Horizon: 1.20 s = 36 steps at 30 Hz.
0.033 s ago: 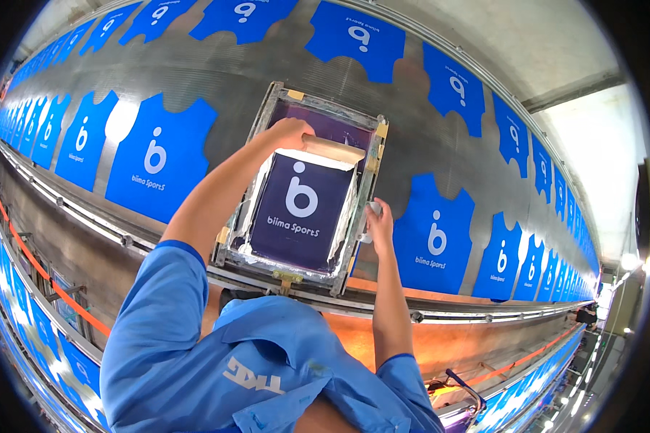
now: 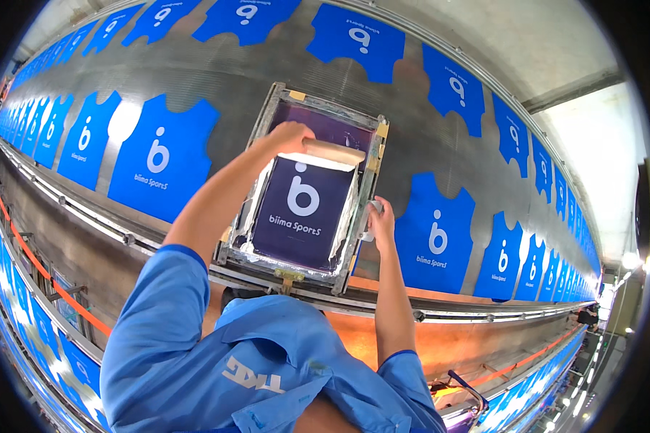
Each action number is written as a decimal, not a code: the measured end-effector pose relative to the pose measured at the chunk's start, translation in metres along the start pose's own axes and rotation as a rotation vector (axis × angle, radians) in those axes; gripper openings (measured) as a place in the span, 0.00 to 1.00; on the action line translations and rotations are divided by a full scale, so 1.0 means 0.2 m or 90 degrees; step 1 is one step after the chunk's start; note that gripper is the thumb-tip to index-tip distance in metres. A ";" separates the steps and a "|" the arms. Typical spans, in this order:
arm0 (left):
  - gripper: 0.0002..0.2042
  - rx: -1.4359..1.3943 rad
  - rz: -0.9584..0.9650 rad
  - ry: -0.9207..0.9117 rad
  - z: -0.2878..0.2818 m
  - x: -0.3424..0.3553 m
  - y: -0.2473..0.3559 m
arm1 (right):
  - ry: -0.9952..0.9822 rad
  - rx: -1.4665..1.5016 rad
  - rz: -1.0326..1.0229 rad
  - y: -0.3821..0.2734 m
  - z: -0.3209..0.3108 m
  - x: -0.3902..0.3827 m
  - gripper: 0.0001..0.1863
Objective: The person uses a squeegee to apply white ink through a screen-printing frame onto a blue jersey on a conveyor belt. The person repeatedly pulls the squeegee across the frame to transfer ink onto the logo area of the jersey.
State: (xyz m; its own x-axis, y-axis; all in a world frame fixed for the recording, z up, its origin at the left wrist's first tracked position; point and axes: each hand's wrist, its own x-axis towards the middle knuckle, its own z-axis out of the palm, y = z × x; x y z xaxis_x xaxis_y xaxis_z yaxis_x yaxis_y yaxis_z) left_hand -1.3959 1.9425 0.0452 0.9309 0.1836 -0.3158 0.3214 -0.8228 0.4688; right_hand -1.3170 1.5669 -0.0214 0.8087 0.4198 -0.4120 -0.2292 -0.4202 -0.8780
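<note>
A printing screen point(image 2: 278, 245) in a worn metal frame point(image 2: 377, 162) lies in front of me. Its dark mesh carries a white round emblem and lettering, with white ink smeared along the sides. Near the far end of the mesh, my left hand point(image 2: 290, 136) is closed around the left part of a wooden-handled squeegee point(image 2: 337, 151). The squeegee lies crosswise, with white ink along its near side and the top of the emblem partly behind it. At the frame's right side, the curled fingers of my right hand point(image 2: 384, 220) grip a white handle point(image 2: 369, 235).
Blue vest-shaped fabric pieces point(image 2: 435, 238) with white prints lie in rows along the long grey table point(image 2: 253, 68), on both sides of the frame and along the far edge. A metal rail point(image 2: 477, 315) runs along the near edge. Beyond it stretches an orange strip point(image 2: 58, 285).
The squeegee has come slightly toward me and tilted, covering more of the emblem's top dot. My left hand moved with it. My right hand stays at the frame's side.
</note>
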 end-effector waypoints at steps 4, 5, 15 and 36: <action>0.16 -0.023 0.015 0.093 0.16 -0.42 0.10 | 0.011 0.002 -0.016 -0.12 0.03 -0.01 0.16; 0.15 -0.027 -0.003 0.099 0.18 -0.52 0.16 | 0.015 0.027 -0.034 -0.15 0.03 0.03 0.16; 0.18 -0.082 0.039 0.213 0.67 -1.58 0.52 | 0.169 -0.001 -0.141 -0.14 0.10 0.05 0.13; 0.11 0.187 -0.083 0.192 0.77 -1.46 0.45 | 0.201 0.166 -0.274 0.24 0.29 0.06 0.18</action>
State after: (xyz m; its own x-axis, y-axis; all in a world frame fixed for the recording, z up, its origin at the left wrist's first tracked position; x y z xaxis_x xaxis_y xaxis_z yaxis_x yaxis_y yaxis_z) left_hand -1.6666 1.7325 0.0524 0.9091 0.4086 -0.0806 0.4165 -0.8926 0.1725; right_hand -1.3496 1.5979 -0.0819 0.9714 0.2318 0.0520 0.0624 -0.0375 -0.9973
